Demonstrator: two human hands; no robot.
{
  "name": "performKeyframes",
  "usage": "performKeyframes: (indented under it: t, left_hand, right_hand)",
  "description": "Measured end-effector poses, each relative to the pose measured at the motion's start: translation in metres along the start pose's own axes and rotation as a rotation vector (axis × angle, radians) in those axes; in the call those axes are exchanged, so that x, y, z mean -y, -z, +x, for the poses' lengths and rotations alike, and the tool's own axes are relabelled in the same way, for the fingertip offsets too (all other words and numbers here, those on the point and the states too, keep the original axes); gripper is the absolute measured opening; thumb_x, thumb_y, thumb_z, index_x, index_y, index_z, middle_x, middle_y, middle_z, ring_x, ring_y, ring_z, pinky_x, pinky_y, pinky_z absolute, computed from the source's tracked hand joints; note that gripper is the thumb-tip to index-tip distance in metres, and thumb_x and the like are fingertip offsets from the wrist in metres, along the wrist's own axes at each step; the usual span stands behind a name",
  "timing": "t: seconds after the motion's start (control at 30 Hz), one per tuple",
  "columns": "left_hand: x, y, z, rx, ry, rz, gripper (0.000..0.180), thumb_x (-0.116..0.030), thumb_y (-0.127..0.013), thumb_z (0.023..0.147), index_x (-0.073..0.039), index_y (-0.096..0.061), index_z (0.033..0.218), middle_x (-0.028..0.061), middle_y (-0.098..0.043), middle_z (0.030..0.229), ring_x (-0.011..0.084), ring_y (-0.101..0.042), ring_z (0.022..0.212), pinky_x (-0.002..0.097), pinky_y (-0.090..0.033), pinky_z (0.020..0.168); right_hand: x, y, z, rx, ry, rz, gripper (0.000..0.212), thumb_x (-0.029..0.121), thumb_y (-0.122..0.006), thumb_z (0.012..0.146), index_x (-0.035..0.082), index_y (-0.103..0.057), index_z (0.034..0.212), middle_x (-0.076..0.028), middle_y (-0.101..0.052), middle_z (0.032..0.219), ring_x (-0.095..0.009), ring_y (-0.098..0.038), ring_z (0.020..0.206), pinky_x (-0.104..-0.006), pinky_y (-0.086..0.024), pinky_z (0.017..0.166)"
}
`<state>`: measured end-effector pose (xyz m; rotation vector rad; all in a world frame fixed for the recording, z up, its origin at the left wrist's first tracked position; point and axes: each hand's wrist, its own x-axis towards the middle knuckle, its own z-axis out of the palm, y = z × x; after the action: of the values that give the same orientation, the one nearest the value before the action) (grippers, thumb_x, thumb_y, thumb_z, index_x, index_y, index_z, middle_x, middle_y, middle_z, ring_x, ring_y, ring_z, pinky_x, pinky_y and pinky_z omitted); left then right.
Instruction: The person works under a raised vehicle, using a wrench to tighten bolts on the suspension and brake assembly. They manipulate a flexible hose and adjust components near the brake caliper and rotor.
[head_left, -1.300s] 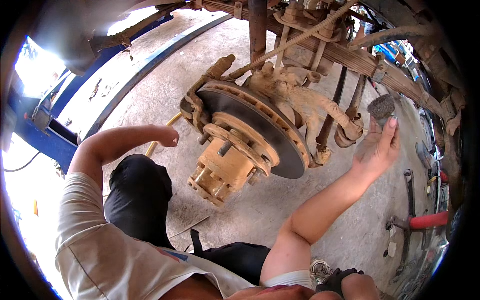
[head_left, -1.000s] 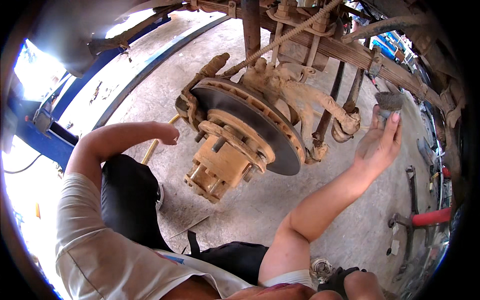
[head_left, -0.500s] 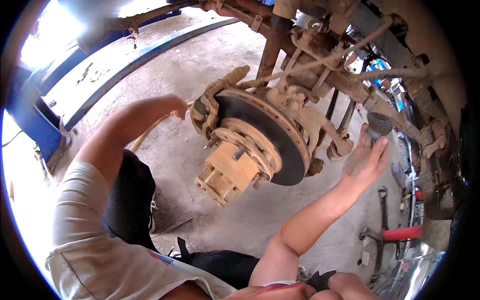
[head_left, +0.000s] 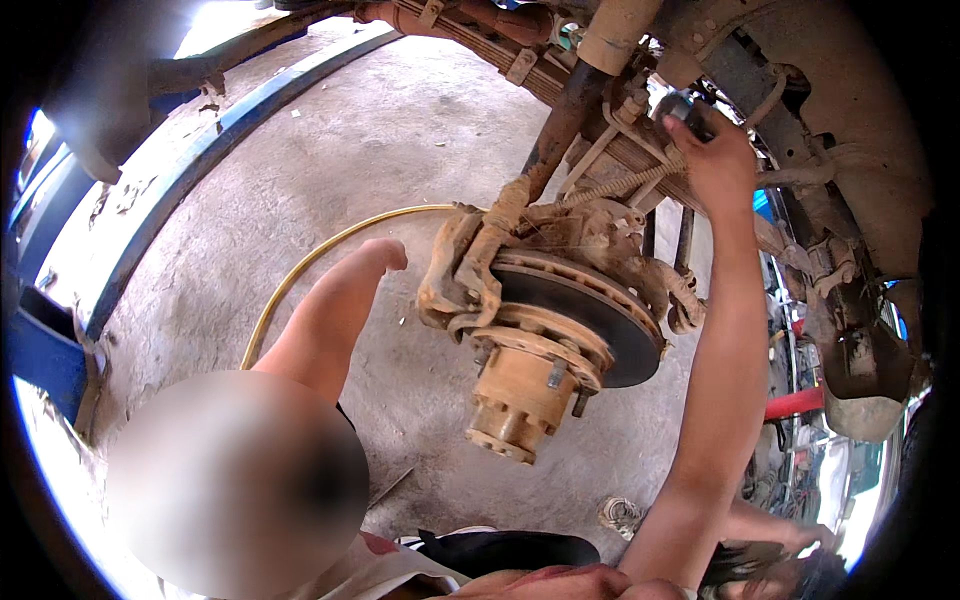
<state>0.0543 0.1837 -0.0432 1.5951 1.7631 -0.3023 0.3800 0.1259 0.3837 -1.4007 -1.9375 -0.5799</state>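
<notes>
A brown, dusty wheel hub (head_left: pixel 520 390) with several studs sits in front of a dark brake disc (head_left: pixel 575 325). The rusty caliper bracket (head_left: pixel 465 265) straddles the disc's left side. Bare, my left hand (head_left: pixel 388 254) is held out left of the bracket, apart from it; its fingers are turned away and hidden. Farther up, my right hand (head_left: pixel 720 160) is raised beside the leaf spring and its U-bolts, fingers curled around a small dark round object (head_left: pixel 682 110) whose kind I cannot make out. A blurred patch covers my left shoulder area.
A yellow hose (head_left: pixel 320 250) curves across the concrete floor behind my left arm. Blue lift beams (head_left: pixel 230 125) run along the left. A strut (head_left: pixel 570 120) and the leaf spring (head_left: pixel 520 68) hang overhead. Another person's forearm and hand (head_left: pixel 790 533) show at lower right, near a shoe (head_left: pixel 622 515).
My right hand has risen from beside the disc to the leaf spring area, with the dark object. My left hand sits slightly lower, and the view has shifted, putting the hub farther right.
</notes>
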Motion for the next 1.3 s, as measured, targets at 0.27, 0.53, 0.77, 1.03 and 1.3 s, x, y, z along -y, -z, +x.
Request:
performKeyframes:
  t: [0.27,0.53,0.77,1.03,1.3]
  left_hand:
    - [0.012,-0.023,0.037,0.098,-0.101,-0.108,0.034,-0.036,-0.06,0.084,-0.011,-0.072,0.104,0.0098,-0.073,0.098,0.0262,-0.07,0.082,0.0446,-0.055,0.075]
    - [-0.02,-0.032,0.044,0.038,-0.222,0.011,0.036,-0.023,-0.054,0.077,-0.013,-0.072,0.106,0.0118,-0.07,0.106,0.0304,-0.066,0.1,0.0464,-0.052,0.082]
    - [-0.043,-0.035,0.03,0.016,-0.259,0.035,0.036,-0.023,-0.053,0.079,-0.012,-0.072,0.108,0.012,-0.069,0.111,0.0312,-0.064,0.103,0.0474,-0.051,0.085]
    - [-0.043,-0.013,-0.001,-0.031,-0.283,-0.062,0.039,-0.026,-0.055,0.08,-0.011,-0.07,0.113,0.0113,-0.066,0.119,0.0307,-0.061,0.112,0.045,-0.05,0.091]
    - [-0.057,-0.028,0.019,0.041,-0.295,0.071,0.038,-0.025,-0.056,0.078,-0.011,-0.071,0.111,0.011,-0.068,0.115,0.0289,-0.064,0.107,0.0439,-0.052,0.085]
  right_hand:
    - [0.011,-0.036,0.016,0.138,0.001,-0.142,0.046,0.041,-0.071,0.084,0.0,-0.069,0.104,-0.023,-0.069,0.097,-0.04,-0.066,0.091,-0.0436,-0.052,0.081]
    - [0.001,-0.052,0.02,0.132,0.018,-0.31,0.031,0.031,-0.071,0.084,0.004,-0.07,0.098,-0.021,-0.069,0.089,-0.041,-0.065,0.087,-0.0475,-0.051,0.078]
    - [0.0,-0.059,0.025,0.14,0.003,-0.416,0.03,0.031,-0.069,0.085,0.001,-0.069,0.092,-0.021,-0.068,0.086,-0.041,-0.066,0.087,-0.0482,-0.052,0.077]
    - [-0.02,-0.058,0.041,0.188,-0.092,-0.411,0.047,0.045,-0.063,0.088,-0.002,-0.068,0.095,-0.023,-0.068,0.09,-0.042,-0.065,0.088,-0.0476,-0.05,0.077]
    - [-0.013,-0.052,0.01,0.127,-0.037,-0.179,0.047,0.036,-0.066,0.089,-0.002,-0.061,0.115,-0.028,-0.066,0.099,-0.044,-0.062,0.095,-0.0464,-0.049,0.085]
